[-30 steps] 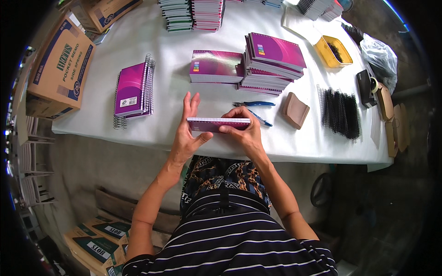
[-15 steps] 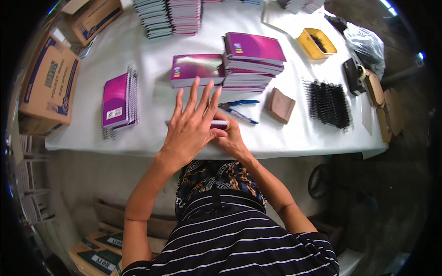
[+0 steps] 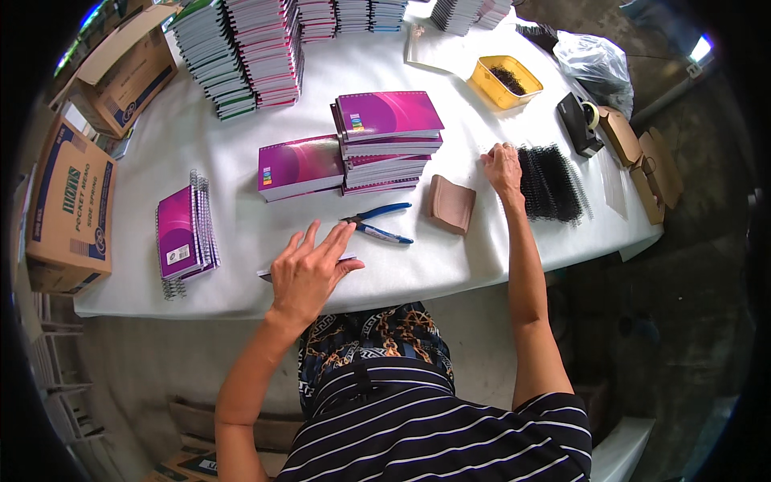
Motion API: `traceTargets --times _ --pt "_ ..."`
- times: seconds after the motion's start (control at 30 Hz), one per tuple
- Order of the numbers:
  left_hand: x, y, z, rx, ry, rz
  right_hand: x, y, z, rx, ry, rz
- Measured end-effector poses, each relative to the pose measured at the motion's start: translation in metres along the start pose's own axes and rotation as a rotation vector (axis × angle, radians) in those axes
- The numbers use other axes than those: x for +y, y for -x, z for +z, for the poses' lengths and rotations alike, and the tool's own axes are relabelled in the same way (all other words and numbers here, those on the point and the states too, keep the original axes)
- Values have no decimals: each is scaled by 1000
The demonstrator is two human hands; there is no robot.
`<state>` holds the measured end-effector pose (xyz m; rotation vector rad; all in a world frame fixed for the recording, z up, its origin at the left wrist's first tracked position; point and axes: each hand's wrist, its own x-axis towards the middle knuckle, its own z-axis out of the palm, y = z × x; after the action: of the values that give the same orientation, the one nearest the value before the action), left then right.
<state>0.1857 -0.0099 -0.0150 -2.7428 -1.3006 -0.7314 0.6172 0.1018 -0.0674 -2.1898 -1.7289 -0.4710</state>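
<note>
Two bare hands are working above a long table, whose white cloth [image 3: 450, 277] is shining softly under the light and creasing gently near the front edge. Grey floor [image 3: 474, 325] is showing below it. On the left, a brown cardboard box [image 3: 68, 209] is sitting at the table's side, with an open-flapped carton [image 3: 128, 84] standing behind it. Tall stacks of notebooks [image 3: 241, 56] with green and pink edges are rising along the far side.

The left hand [image 3: 309, 273] is spreading its fingers, slightly apart, over a slim notebook [image 3: 347, 257] lying near the front edge; only slivers of it are peeping out on either side. The right hand [image 3: 504, 169] is bending its fingers at the left margin of some black coils [image 3: 554, 185], which are forming a springy, bristling heap; I cannot tell whether it is pinching one.

Glossy purple notebooks [image 3: 389, 116] are piling up in square-cornered blocks mid-table, while wire-bound notebooks [image 3: 178, 233] are lying to the left, their metal loops glinting. Blue-handled pliers [image 3: 385, 211] are lying splayed beside a matt, brownish-pink block [image 3: 451, 205] with a dished face. Farther back, a smooth yellow tub [image 3: 491, 95] is holding dark, wiry bits, and a crinkled plastic bag [image 3: 594, 64] is slumping at the right.
</note>
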Motion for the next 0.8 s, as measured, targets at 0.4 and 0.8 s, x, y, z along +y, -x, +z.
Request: traceTargets --times 0.4,0.8 --pt "0 -1 4 64 6 -46 -99 42 -109 -304 -1061 -278" --pt "-4 2 0 -77 41 -77 -199 107 -124 -676 -1254 -433"
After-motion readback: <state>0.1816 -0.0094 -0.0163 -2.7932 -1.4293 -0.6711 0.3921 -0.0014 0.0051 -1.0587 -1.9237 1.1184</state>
